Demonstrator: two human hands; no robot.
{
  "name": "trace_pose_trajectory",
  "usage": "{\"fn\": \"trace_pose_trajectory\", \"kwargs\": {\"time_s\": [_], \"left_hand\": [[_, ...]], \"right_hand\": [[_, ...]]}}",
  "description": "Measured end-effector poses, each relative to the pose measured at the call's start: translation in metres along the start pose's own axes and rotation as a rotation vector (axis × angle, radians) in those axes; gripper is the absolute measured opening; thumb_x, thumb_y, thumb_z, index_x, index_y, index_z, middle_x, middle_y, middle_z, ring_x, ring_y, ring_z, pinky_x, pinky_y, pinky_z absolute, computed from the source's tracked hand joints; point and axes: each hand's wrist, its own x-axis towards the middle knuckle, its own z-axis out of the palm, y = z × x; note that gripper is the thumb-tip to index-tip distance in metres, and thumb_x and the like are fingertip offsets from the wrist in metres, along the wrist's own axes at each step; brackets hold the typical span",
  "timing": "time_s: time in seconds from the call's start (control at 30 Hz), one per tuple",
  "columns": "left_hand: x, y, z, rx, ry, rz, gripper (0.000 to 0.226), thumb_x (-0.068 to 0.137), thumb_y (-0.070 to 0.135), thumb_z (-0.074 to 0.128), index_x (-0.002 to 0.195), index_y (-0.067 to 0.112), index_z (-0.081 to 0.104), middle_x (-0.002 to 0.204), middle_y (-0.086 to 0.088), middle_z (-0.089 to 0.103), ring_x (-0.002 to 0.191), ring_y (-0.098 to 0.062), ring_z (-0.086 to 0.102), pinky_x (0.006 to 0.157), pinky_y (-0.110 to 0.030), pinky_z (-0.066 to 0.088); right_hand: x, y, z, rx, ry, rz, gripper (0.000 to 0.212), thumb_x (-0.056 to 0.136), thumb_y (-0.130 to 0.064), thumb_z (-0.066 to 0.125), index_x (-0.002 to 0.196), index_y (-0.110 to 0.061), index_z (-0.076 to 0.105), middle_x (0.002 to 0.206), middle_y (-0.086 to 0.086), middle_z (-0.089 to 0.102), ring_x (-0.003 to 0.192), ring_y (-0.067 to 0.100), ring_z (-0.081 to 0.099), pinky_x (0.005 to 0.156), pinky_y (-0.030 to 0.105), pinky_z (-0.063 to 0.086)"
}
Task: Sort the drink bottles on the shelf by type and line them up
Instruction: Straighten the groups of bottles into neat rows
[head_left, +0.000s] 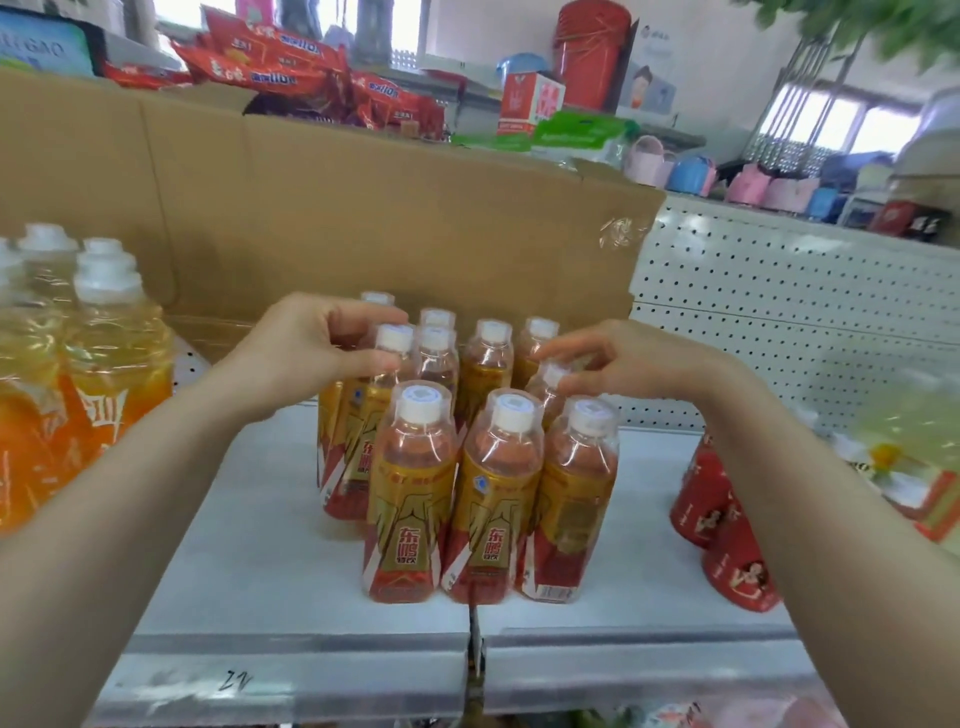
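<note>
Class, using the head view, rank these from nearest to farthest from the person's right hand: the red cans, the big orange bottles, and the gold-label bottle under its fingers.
1. Gold-label bottle, at the right hand's fingertips.
2. Red cans, to its lower right.
3. Big orange bottles, far left.

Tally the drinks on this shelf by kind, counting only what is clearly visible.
Gold-and-red bottles: 10, by visible caps
Large orange bottles: 4, one cut by the frame edge
Red cans: 2
Total: 16; blurred items at far right left out
</note>
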Motion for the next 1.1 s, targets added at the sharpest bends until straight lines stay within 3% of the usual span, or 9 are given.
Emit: {"fn": "trace_pose_trajectory", "kwargs": {"time_s": [0.23,0.43,0.6,0.63,0.7,0.8,0.87,0.97,1.1], "left_hand": [[0.023,0.017,0.026,-0.254,0.033,-0.004,0.041,0.079,0.009,0.076,0.115,0.025,0.070,0.102,0.002,0.076,0.097,-0.011,0.071,0.086,-0.029,0.057],[0.028,0.011,0.062,-0.182,-0.206,-0.087,0.046,0.075,0.004,0.080,0.114,0.027,0.070,0.101,0.009,0.075,0.098,-0.006,0.070,0.074,-0.014,0.055],[0.030,0.014,0.056,-0.079,-0.398,-0.023,0.036,0.090,0.015,0.068,0.125,0.024,0.066,0.114,0.014,0.071,0.106,0.001,0.065,0.086,-0.012,0.050],[0.030,0.013,0.053,-0.052,-0.331,0.023,0.034,0.091,0.015,0.067,0.124,0.024,0.067,0.114,0.015,0.071,0.106,0.003,0.065,0.084,-0.012,0.050],[0.026,0.012,0.045,0.032,-0.028,0.134,0.027,0.091,0.015,0.066,0.114,0.028,0.072,0.105,0.018,0.071,0.098,0.001,0.067,0.080,-0.016,0.050],[0.014,0.000,0.026,0.511,0.386,0.295,0.020,0.090,0.025,0.068,0.109,0.027,0.073,0.108,0.006,0.072,0.106,-0.022,0.060,0.088,-0.034,0.046],[0.011,-0.009,0.017,0.792,0.328,0.151,0.038,0.090,0.039,0.064,0.126,0.027,0.064,0.122,-0.007,0.065,0.112,-0.035,0.053,0.090,-0.041,0.041],[0.011,-0.016,0.015,0.730,0.123,-0.166,0.051,0.092,0.047,0.058,0.139,0.029,0.051,0.129,-0.013,0.060,0.117,-0.035,0.055,0.090,-0.040,0.045],[0.012,-0.014,0.014,0.598,0.169,-0.138,0.032,0.096,0.038,0.057,0.127,0.034,0.060,0.122,-0.006,0.066,0.109,-0.028,0.061,0.089,-0.038,0.049]], "right_hand": [[-0.007,0.003,0.010,0.087,0.054,0.009,0.039,0.098,-0.032,0.062,0.137,-0.039,0.059,0.141,-0.011,0.058,0.121,0.011,0.059,0.106,0.035,0.047],[-0.004,0.006,0.012,0.259,0.072,0.065,0.029,0.105,-0.030,0.050,0.129,-0.033,0.065,0.127,-0.006,0.065,0.112,0.013,0.062,0.094,0.031,0.055],[0.000,0.007,0.017,0.290,0.089,0.067,0.026,0.102,-0.032,0.055,0.124,-0.034,0.068,0.120,-0.010,0.067,0.108,0.009,0.063,0.082,0.016,0.049],[0.001,0.006,0.017,0.265,0.125,0.053,0.025,0.102,-0.033,0.055,0.122,-0.034,0.069,0.117,-0.012,0.068,0.105,0.007,0.063,0.080,0.013,0.047],[0.003,0.001,0.020,0.214,0.242,-0.011,0.023,0.100,-0.035,0.056,0.119,-0.036,0.071,0.110,-0.016,0.071,0.100,0.002,0.063,0.076,0.009,0.042],[0.006,-0.015,0.024,0.198,0.253,-0.101,0.026,0.100,-0.037,0.056,0.122,-0.037,0.069,0.112,-0.018,0.071,0.101,0.000,0.063,0.077,0.007,0.043],[0.010,-0.025,0.027,0.124,0.140,-0.121,0.033,0.099,-0.044,0.056,0.131,-0.040,0.063,0.122,-0.013,0.068,0.108,0.005,0.061,0.090,0.019,0.047],[0.015,-0.030,0.029,0.128,0.038,-0.102,0.044,0.097,-0.049,0.057,0.140,-0.044,0.054,0.134,-0.010,0.060,0.114,0.001,0.054,0.095,0.023,0.042],[0.017,-0.029,0.030,0.198,0.063,-0.118,0.040,0.096,-0.045,0.061,0.136,-0.040,0.058,0.133,-0.012,0.060,0.114,-0.001,0.052,0.100,0.024,0.042]]}}
